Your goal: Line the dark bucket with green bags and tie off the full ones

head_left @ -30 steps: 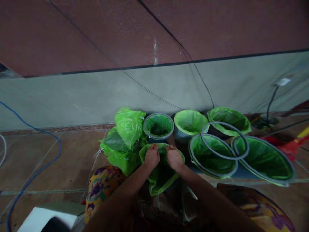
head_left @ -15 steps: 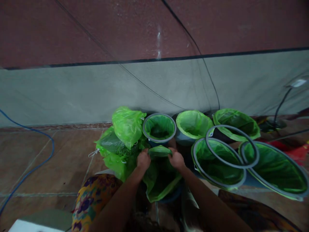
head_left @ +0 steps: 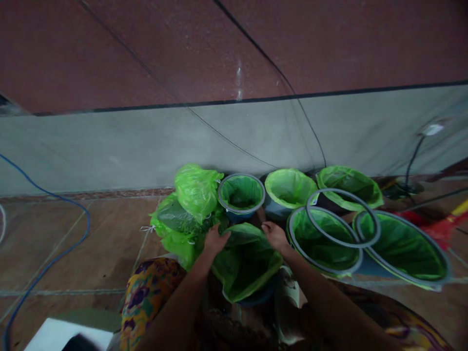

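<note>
A green bin bag (head_left: 236,288) lines a blue bin (head_left: 260,295) standing in front of me, its mouth spread wide. My left hand (head_left: 216,240) is at the bag's left edge, thumb apart from the fingers, and no clear grip shows. At the far right edge of the same bag, my right hand (head_left: 276,236) has its fingers closed on the plastic. Just beyond the hands stands a small lined bin with a grey ring (head_left: 242,212) around its rim.
Tied green bags (head_left: 197,190) are heaped on the left. Other lined bins (head_left: 290,187) stand along the wall and to the right, with a loose grey ring (head_left: 375,214) lying across two of them. A blue cable (head_left: 87,222) crosses the tiled floor.
Both hands have spread slightly apart and the far edge of the bag, earlier held up between them, now lies back, opening the mouth. My left hand's grip has loosened.
</note>
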